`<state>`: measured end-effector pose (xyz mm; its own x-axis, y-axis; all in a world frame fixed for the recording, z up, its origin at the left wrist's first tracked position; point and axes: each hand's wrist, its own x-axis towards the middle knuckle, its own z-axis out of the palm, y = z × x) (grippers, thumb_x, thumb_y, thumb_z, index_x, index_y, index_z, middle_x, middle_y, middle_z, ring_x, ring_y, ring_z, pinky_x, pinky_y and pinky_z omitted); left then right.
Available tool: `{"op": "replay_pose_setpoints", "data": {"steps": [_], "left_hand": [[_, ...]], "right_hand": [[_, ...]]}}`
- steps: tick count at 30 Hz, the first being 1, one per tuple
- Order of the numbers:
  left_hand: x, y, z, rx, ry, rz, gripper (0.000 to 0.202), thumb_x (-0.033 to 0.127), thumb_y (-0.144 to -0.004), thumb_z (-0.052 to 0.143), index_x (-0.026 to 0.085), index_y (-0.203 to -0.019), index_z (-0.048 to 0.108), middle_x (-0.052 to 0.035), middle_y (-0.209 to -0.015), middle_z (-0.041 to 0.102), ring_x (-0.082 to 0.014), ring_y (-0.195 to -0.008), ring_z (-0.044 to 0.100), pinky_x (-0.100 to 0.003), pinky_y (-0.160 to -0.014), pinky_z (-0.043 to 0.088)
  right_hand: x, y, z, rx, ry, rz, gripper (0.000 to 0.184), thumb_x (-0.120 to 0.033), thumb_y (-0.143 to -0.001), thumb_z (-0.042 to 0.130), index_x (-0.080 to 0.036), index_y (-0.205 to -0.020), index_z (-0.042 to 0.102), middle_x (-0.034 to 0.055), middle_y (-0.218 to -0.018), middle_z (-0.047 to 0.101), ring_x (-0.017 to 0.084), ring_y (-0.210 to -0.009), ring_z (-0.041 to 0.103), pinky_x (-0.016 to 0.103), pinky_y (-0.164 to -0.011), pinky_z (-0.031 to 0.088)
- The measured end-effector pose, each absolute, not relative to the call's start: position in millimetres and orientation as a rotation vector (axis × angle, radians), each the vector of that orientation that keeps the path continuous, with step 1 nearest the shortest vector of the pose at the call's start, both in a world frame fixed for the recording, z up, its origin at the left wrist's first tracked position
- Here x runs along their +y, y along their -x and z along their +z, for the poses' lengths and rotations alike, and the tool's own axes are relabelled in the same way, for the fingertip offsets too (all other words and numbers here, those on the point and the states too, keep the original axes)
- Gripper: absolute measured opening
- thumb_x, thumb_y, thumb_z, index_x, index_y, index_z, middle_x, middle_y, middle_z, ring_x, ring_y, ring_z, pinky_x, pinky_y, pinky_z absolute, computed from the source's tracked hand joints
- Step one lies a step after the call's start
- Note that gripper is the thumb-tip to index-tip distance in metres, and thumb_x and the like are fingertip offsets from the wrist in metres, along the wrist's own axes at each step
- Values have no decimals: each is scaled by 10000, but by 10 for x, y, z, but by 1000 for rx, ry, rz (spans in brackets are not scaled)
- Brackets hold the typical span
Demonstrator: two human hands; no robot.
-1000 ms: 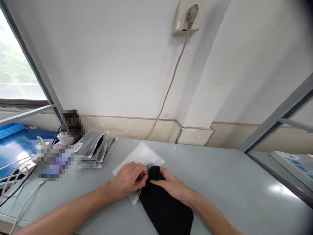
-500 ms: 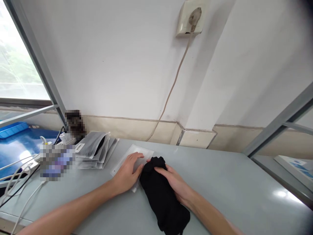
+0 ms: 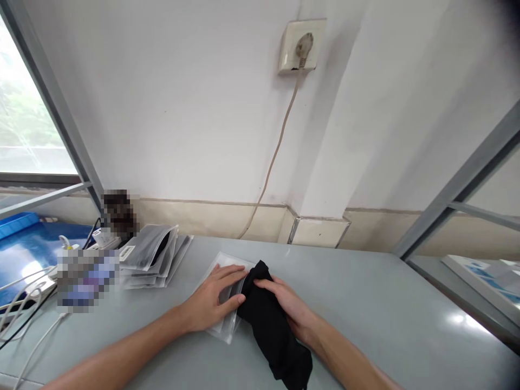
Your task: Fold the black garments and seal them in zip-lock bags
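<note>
A black folded garment (image 3: pixel 273 330) lies on the grey table (image 3: pixel 365 303), its far end against a clear plastic bag (image 3: pixel 227 325). My left hand (image 3: pixel 211 300) lies flat on the bag with fingers stretched out, pressing it down. My right hand (image 3: pixel 286 306) rests on the garment's far end, fingers curled over the cloth beside the bag's mouth. Whether the cloth's tip is inside the bag, I cannot tell.
A stack of packed clear bags (image 3: pixel 152 254) lies at the back left. White cables (image 3: pixel 28 292) and a blue surface (image 3: pixel 24 252) are at the far left. A wall socket (image 3: pixel 298 46) with a cord hangs above. Metal frame bars (image 3: pixel 455 195) stand at right.
My left hand has opened from a pinch at the bag's edge to lying flat on the bag. The garment has been bunched and drawn toward the bag's mouth.
</note>
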<state>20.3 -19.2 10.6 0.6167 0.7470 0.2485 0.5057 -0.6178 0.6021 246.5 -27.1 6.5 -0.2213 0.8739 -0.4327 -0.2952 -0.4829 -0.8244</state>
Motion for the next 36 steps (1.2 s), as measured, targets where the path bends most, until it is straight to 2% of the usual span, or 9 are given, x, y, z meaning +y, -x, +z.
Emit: {"op": "replay_pose_setpoints", "data": {"steps": [5,12,14,17,20,24,27,31,36], "left_hand": [[-193,-217,75,840,-2418,659,670,370,-1033,573,284,-1637,298,-76,-1653,406,-260,-1523,404,-572,-1301,206],[-206,-246,81,937,-2492,800,492,179,-1080,374,284,-1550,472,-39,-1569,532,-193,-1447,516,-528,-1304,247],[-233,-249,111,907,-2551,828,484,176,-1086,369,300,-1539,481,-29,-1583,517,-191,-1463,494,-532,-1308,228],[-286,-253,174,765,-2661,719,524,170,-1082,400,303,-1589,399,-26,-1621,465,-193,-1520,403,-521,-1319,184],[-318,-249,221,723,-2718,634,579,172,-1084,410,310,-1634,294,-26,-1675,368,-208,-1565,306,-534,-1320,155],[-311,-238,225,794,-2779,675,571,190,-1082,430,343,-1622,327,-25,-1728,218,-272,-1594,213,-575,-1296,202],[-305,-240,211,758,-2828,663,558,204,-1089,431,355,-1617,332,-21,-1711,279,-270,-1589,231,-587,-1294,193],[-335,-250,218,607,-2889,690,580,221,-1094,441,350,-1634,276,-33,-1666,385,-248,-1560,316,-561,-1301,197],[-367,-234,219,606,-2814,731,616,342,-1111,390,275,-1668,137,-101,-1698,318,-259,-1559,327,-555,-1314,141]], "right_hand": [[-300,-2437,139,-835,1217,1794,154,-279,-810,731,-210,-947,714,17,-751,773,201,-683,729,288,-640,565],[-340,-2390,103,-1052,1233,1718,186,-345,-846,714,-199,-958,738,25,-819,788,215,-800,739,299,-736,543],[-342,-2375,63,-1175,1213,1682,190,-343,-842,718,-183,-939,753,30,-838,794,222,-820,735,305,-750,534],[-345,-2349,24,-1233,1126,1625,167,-273,-813,705,-172,-931,767,38,-864,803,236,-848,736,326,-793,543],[-353,-2325,26,-1149,1038,1624,249,-257,-810,682,-171,-1029,762,58,-923,816,257,-865,753,363,-834,565],[-353,-2310,34,-1030,1082,1642,340,-284,-823,672,-179,-1138,741,78,-987,826,284,-901,771,370,-803,581],[-338,-2312,24,-1145,1077,1595,325,-267,-828,648,-169,-1120,752,84,-995,826,298,-925,771,385,-809,587],[-337,-2300,49,-1484,928,1388,323,-340,-875,684,-216,-1163,762,84,-1190,789,319,-1164,701,436,-1041,520],[-379,-2275,85,-1392,964,1392,342,-464,-891,708,-221,-1124,762,82,-1255,761,319,-1247,650,457,-1135,447]]}}
